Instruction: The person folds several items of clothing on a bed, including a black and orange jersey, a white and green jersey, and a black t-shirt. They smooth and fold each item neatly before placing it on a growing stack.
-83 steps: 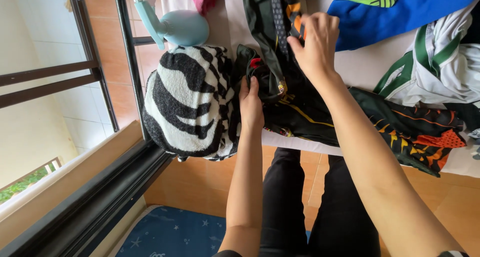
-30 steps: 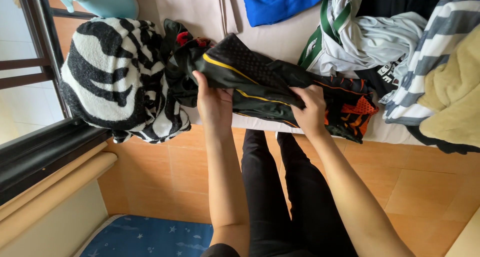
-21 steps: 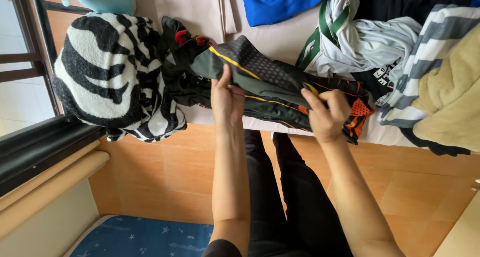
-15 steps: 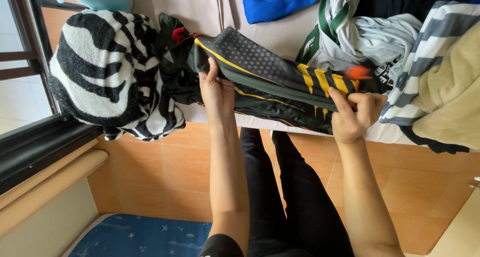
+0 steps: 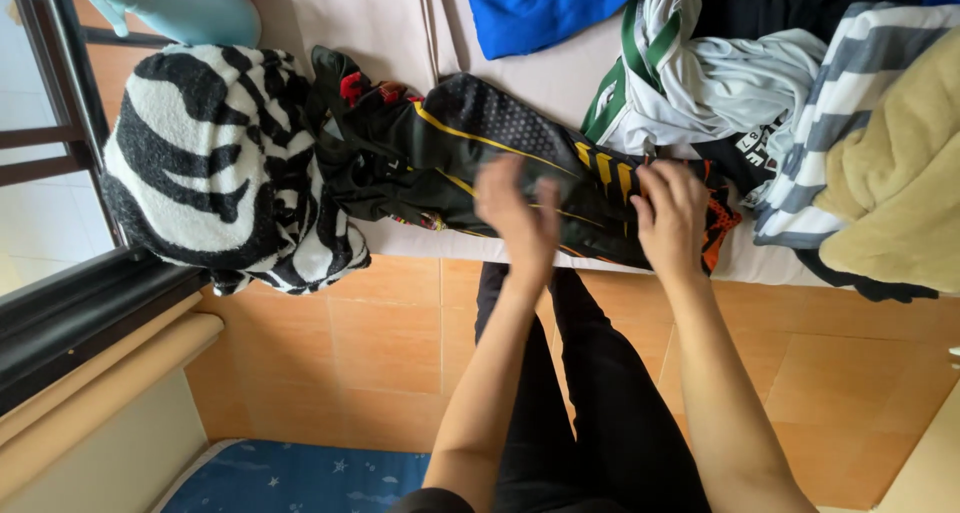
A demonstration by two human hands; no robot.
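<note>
A black garment (image 5: 520, 158) with yellow stripes and a dotted mesh-like panel is being pressed flat on the edge of a bed (image 5: 380, 23) covered in a pale beige sheet. The left hand (image 5: 518, 208) is being laid open on the garment's near edge, fingers spread; it is blurred, so how firmly it is gripping cannot be told. The right hand (image 5: 672, 213) is being rested palm-down on the same garment, just beside an orange and black patterned end (image 5: 718, 228), with fingers extended rather than closed. The two hands are being kept apart, with a strip of the garment showing between them.

To the left of the garment, a thick, fluffy blanket (image 5: 215, 163) in a black and white zebra pattern is being left bunched in a rounded heap, touching the garment's crumpled end, where a small red patch (image 5: 352, 85) is showing. Beyond the blanket, a smooth pale blue toy (image 5: 180, 8) is lying at the bed's far side.

Beyond the garment, a blue cloth (image 5: 545, 8) is lying on the sheet. To the right of the garment, a white and green shirt (image 5: 690, 73) is being left crumpled, next to a grey and white striped cloth (image 5: 850, 103) and a soft tan blanket (image 5: 900, 183). No container is being shown holding any of these; all are lying loose on the bed.

Below the bed's edge, orange tiles (image 5: 390, 343) are being seen, and a blue mat (image 5: 300, 478) with small stars.
</note>
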